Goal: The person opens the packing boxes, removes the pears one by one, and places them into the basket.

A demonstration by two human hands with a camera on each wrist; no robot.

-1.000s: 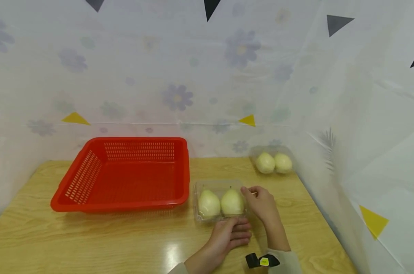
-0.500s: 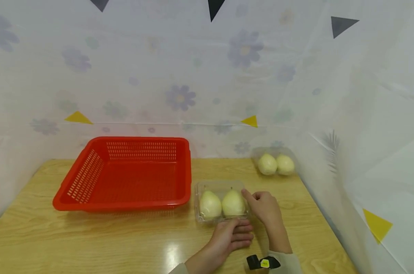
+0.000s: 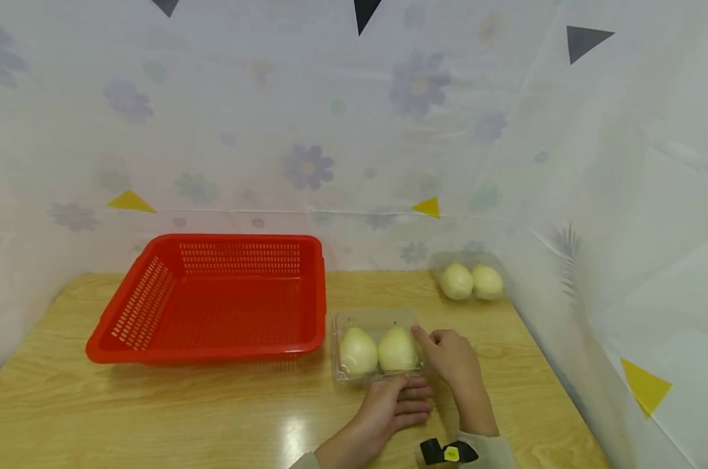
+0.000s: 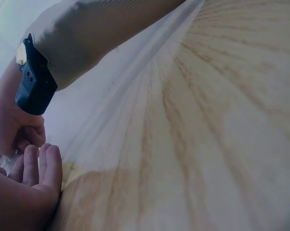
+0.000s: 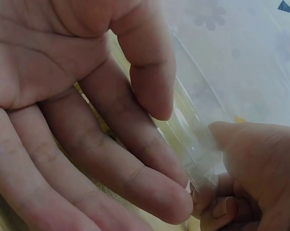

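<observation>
At the lower right of the head view, a person's right hand (image 3: 450, 352) is pinching the right edge of a clear container (image 3: 374, 318) between thumb and curled fingers. Inside it, 2 pale pears (image 3: 398, 350) are sitting side by side, while the container is resting on a wood-grain table (image 3: 154, 417), just right of the frame's centre. The left hand (image 3: 393, 405) is gripping nothing, its fingers extending nearly straight at the container's near edge; how firmly they are pressing is hard to tell. Left of centre, a red basket (image 3: 207, 355) is standing just beside the container. Near the table's far right corner, another clear container (image 3: 471, 256) is holding 2 more pears (image 3: 456, 281). Across the upper frame, a flower-print sheet (image 3: 242, 124) is hanging behind the table.
</observation>
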